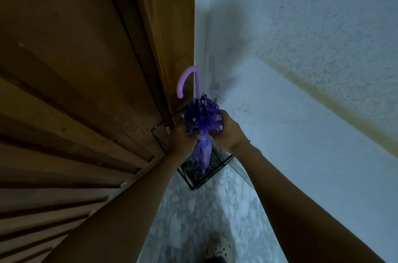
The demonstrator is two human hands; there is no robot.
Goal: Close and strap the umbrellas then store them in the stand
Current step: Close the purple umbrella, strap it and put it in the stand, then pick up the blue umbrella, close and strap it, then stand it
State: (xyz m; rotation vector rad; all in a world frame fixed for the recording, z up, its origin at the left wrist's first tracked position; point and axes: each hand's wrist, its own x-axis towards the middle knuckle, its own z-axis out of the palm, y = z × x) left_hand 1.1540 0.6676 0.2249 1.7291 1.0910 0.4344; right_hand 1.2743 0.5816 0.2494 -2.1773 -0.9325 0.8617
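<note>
Standing tip-down in the wire stand [212, 176], the purple umbrella [201, 124], seemingly light and soft-skinned, is clasped round its bunched canopy, the sensible hold, by left grip [182, 140] and right grip [229, 131].

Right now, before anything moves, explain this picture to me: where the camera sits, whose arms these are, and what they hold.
There is no machine here. A person wears one wide-angle camera on the head, and it looks down along both bare arms. The left hand and the right hand both grip the bunched fabric of a closed purple umbrella. Its curved pale handle points up and its tip points down into a black wire stand. The stand sits on a marbled floor, in the corner between a wooden door on the left and a pale wall on the right. A shoe shows at the bottom.
</note>
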